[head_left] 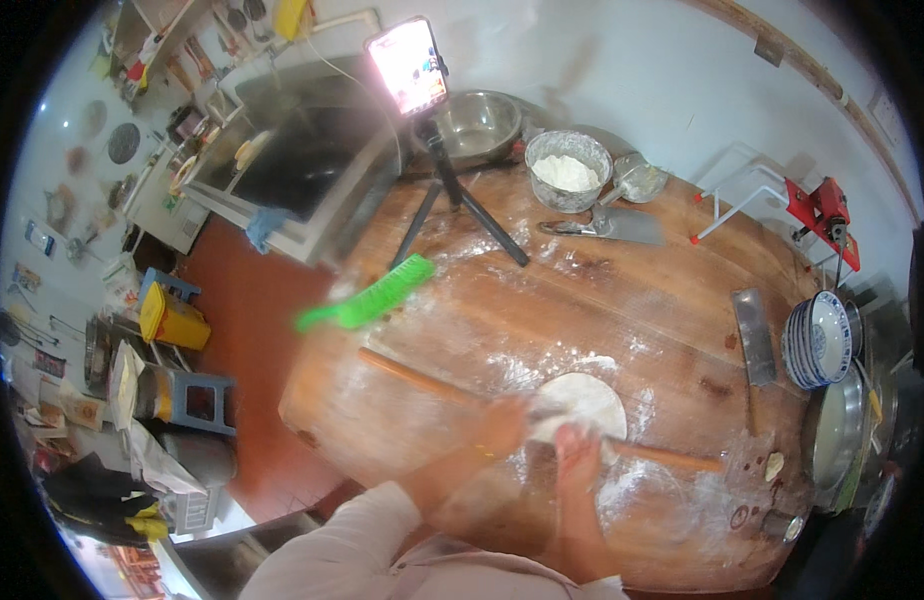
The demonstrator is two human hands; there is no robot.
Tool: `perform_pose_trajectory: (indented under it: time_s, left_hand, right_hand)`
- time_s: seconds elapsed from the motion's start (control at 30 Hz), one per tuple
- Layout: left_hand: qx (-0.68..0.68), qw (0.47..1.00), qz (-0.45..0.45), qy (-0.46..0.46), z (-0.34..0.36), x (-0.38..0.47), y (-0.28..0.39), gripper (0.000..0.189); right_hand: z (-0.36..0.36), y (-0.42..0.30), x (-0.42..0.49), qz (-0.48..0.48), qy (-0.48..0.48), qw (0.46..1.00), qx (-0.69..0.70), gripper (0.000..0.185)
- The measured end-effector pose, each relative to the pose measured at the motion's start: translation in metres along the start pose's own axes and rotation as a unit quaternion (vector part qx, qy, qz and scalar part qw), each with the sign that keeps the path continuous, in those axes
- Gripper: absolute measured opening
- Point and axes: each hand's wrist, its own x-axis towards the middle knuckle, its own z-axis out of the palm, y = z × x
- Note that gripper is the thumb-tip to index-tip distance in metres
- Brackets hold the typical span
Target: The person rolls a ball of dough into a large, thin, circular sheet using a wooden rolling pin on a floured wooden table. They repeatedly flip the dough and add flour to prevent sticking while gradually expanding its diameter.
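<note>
A long wooden rolling pin (pixel 418 377) lies aslant over a flat round of white dough (pixel 591 396) on the floured wooden table (pixel 657 300). My left hand (pixel 499 429), blurred, grips the pin at the left edge of the dough. Close by, my right hand (pixel 579 451) is on the pin over the near part of the round. Both hands and the pin hide some of the dough. The pin's right end (pixel 679 456) sticks out past the dough. Loose flour is scattered around the round.
A green brush (pixel 387 292) lies at the table's left edge, before a phone (pixel 409 67) on a tripod (pixel 496 229). Behind are a flour bowl (pixel 567 172) and a scraper (pixel 627 225). A cleaver (pixel 753 337), stacked bowls (pixel 829 337) and a metal cup (pixel 783 526) stand right.
</note>
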Motion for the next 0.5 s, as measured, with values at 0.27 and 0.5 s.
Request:
perform_pose_trajectory:
  time_s: [0.27, 0.5]
  left_hand:
    - [-0.004, 0.991, 0.039, -0.13, 0.028, -0.016, 0.063, 0.053]
    - [0.018, 0.997, 0.038, -0.072, 0.012, 0.025, 0.048, 0.05]
  right_hand:
    - [0.002, -0.038, -0.031, -0.388, -0.183, 0.424, -0.797, 0.047]
    - [0.023, -0.048, 0.003, -0.361, -0.211, 0.285, -0.863, 0.058]
